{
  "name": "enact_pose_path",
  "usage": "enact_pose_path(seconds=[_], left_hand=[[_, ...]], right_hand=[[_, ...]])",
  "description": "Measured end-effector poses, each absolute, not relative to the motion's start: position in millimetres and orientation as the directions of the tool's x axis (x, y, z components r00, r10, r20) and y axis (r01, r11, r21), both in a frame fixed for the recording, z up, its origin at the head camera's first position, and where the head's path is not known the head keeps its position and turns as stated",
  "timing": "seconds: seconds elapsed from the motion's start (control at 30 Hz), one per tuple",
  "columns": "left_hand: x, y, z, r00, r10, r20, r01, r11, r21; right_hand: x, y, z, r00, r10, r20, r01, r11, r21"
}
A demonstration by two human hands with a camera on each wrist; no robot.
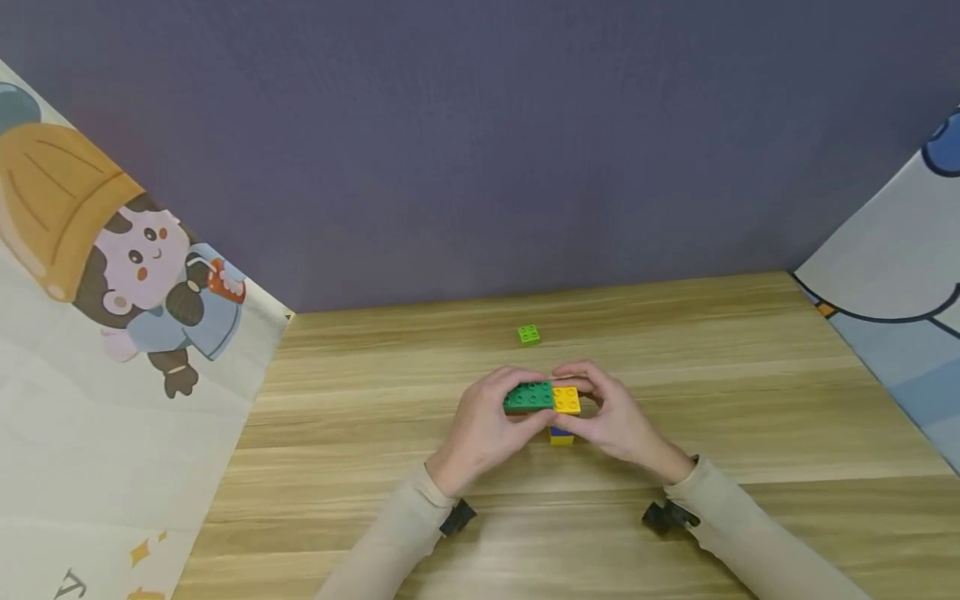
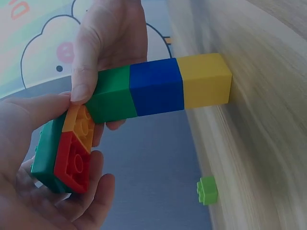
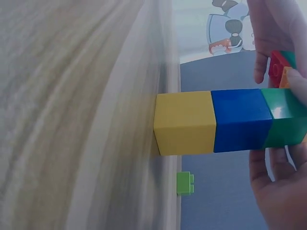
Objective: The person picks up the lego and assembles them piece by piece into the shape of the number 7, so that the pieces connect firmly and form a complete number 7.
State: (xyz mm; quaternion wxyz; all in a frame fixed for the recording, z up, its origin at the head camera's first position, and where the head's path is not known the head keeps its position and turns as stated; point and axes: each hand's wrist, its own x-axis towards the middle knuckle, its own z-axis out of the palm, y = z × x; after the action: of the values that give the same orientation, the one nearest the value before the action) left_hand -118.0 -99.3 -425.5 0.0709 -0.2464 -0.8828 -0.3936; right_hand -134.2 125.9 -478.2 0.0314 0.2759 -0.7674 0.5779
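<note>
My left hand grips a long dark green brick between thumb and fingers. Under it, in the left wrist view, are a red brick and an orange brick, their hollow undersides showing. My right hand holds the upper end of an upright brick tower, its thumb and fingers around it. From the bottom, that tower has a yellow brick, a blue brick and a green brick. A studded yellow brick shows beside the long green one; fingers partly hide where the pieces meet.
A small lime green brick lies on the wood-grain table, beyond the hands. A dark panel rises along the table's far edge. Sheets printed with cartoons stand at the left and right sides.
</note>
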Motion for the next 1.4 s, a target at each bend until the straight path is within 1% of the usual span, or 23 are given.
enact_pose_path(seconds=[0.23,0.53,0.63,0.77,0.83,0.97,1.13,1.27,1.4], left_hand=[[-118,-100,-425,-0.863,0.38,0.333,0.501,0.555,0.664],[-118,-101,-425,-0.862,0.381,0.334,0.499,0.522,0.692],[-118,-100,-425,-0.861,0.384,0.335,0.502,0.528,0.685],[-118,-101,-425,-0.854,0.382,0.353,0.516,0.539,0.666],[-119,-101,-426,-0.851,0.381,0.36,0.522,0.544,0.657],[-118,-101,-426,-0.855,0.379,0.354,0.516,0.552,0.655],[-118,-100,-426,-0.858,0.382,0.344,0.51,0.546,0.665],[-118,-99,-427,-0.852,0.386,0.353,0.519,0.542,0.66],[-117,-99,-427,-0.853,0.384,0.353,0.518,0.548,0.657]], right_hand=[[-136,128,-477,-0.856,-0.411,0.312,-0.418,0.199,-0.886],[-135,131,-463,-0.851,-0.465,0.244,-0.401,0.276,-0.873],[-137,136,-457,-0.84,-0.48,0.254,-0.415,0.267,-0.869],[-144,141,-453,-0.827,-0.48,0.292,-0.433,0.213,-0.876],[-149,142,-452,-0.831,-0.469,0.3,-0.429,0.195,-0.882],[-159,143,-450,-0.857,-0.439,0.27,-0.386,0.201,-0.9],[-172,143,-449,-0.894,-0.399,0.201,-0.321,0.26,-0.911],[-183,141,-452,-0.924,-0.355,0.145,-0.275,0.352,-0.894],[-195,138,-459,-0.933,-0.332,0.135,-0.275,0.42,-0.865]])
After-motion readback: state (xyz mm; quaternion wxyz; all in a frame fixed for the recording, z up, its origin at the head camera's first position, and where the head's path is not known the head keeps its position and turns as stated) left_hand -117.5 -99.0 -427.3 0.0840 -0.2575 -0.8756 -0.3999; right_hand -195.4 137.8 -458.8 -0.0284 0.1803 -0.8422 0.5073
